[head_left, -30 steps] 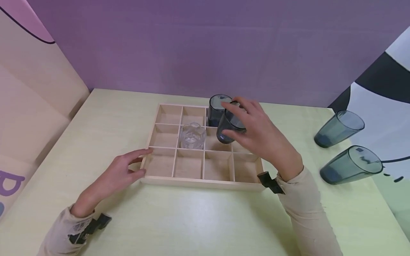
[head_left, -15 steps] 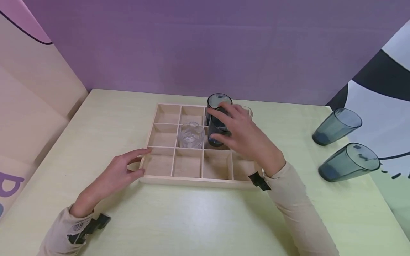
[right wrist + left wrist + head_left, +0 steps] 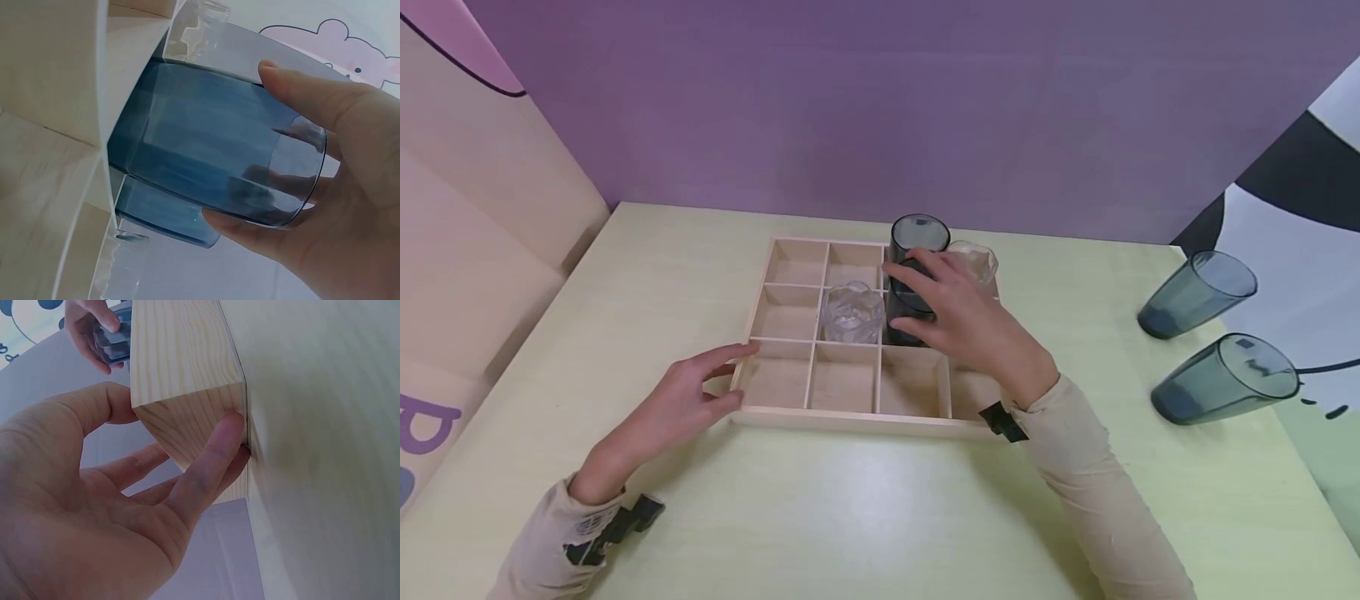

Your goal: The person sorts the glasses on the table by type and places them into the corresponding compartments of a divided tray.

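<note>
My right hand (image 3: 973, 327) holds a dark blue glass (image 3: 200, 137) near its rim, thumb on one side and fingers on the other. The glass stands in the middle row of a wooden divided tray (image 3: 865, 421), its base hidden behind the dividers in the right wrist view. Directly behind it in the tray is another blue glass (image 3: 919, 232). At the tray's near left corner, my left hand (image 3: 681, 404) rests its thumb and fingertips against the outer side wall (image 3: 181, 425).
A clear faceted glass (image 3: 853, 312) occupies the compartment left of the held one. Another clear glass (image 3: 976, 262) sits in the back right compartment. Two more blue glasses, one farther back (image 3: 1197, 293) and one nearer (image 3: 1225, 379), stand on the table's right side.
My right hand has moved left and slightly down with the blue glass, bringing it into the compartment in front of the other blue glass. My left hand stays at the tray's corner.
</note>
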### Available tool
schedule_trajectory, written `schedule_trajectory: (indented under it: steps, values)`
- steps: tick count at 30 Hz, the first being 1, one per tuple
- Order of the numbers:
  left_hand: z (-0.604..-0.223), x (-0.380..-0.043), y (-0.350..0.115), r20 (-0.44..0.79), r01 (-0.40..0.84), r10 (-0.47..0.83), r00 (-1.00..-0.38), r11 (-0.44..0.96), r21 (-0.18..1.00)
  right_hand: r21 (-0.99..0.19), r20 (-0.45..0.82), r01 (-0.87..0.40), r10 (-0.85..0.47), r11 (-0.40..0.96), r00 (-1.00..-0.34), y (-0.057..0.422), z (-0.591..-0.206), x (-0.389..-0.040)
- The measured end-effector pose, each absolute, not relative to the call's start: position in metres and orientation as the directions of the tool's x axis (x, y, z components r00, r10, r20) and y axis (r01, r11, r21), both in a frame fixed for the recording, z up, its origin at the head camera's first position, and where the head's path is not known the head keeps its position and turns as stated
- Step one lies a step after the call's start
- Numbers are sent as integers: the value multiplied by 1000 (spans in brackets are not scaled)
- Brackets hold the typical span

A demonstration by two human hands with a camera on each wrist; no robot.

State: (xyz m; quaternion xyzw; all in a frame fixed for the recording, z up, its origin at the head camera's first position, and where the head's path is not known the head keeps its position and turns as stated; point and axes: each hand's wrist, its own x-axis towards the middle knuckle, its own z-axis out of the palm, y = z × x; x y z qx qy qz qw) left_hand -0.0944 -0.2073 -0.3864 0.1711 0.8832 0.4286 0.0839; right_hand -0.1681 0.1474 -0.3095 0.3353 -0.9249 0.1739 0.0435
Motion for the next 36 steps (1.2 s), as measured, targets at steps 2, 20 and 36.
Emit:
schedule_trajectory:
  steps: [2, 20, 36]
  values:
    - [-387, -94, -207, 1, 233, 374, -927, 576, 783, -297, 176, -624, -601, 722, -779, 147, -310, -169]
    - [-387, -94, -207, 4, 237, 377, -926, 572, 785, -312, 139, -607, -597, 731, -791, 148, -316, -172]
    - [-387, -93, -207, 7, 238, 370, -929, 583, 777, -273, 125, -562, -551, 781, -825, 155, -310, -156]
